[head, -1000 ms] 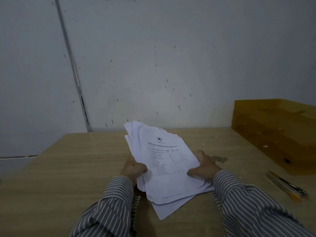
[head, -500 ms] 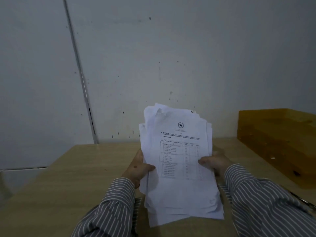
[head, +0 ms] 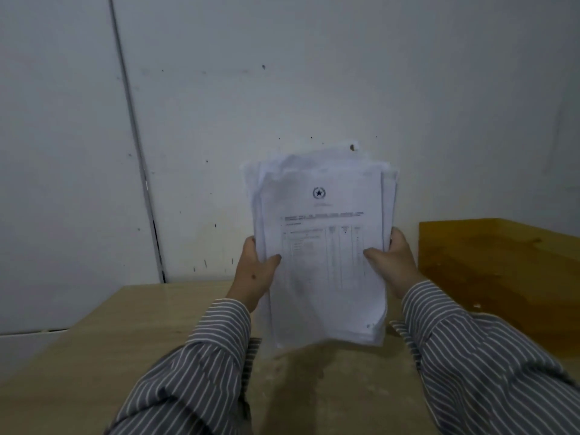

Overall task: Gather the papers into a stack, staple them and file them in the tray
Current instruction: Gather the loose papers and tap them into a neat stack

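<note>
A stack of white printed papers point(head: 320, 246) stands almost upright in front of me, its bottom edge just above the wooden table point(head: 94, 356). The top sheet shows a round star emblem and a table of text. The sheets' top edges are uneven and some corners curl. My left hand point(head: 251, 271) grips the stack's left edge, thumb on the front. My right hand point(head: 392, 262) grips the right edge, thumb on the front too. An orange-brown wooden tray point(head: 502, 262) sits on the table at the right. No stapler shows.
A pale wall point(head: 282, 73) rises straight behind the table, with a dark vertical seam on the left. The table's left edge runs diagonally at lower left. Striped sleeves cover both forearms.
Both hands have lifted the papers off the table and turned them from lying flat and fanned out to nearly upright. The sheets are now more squared together.
</note>
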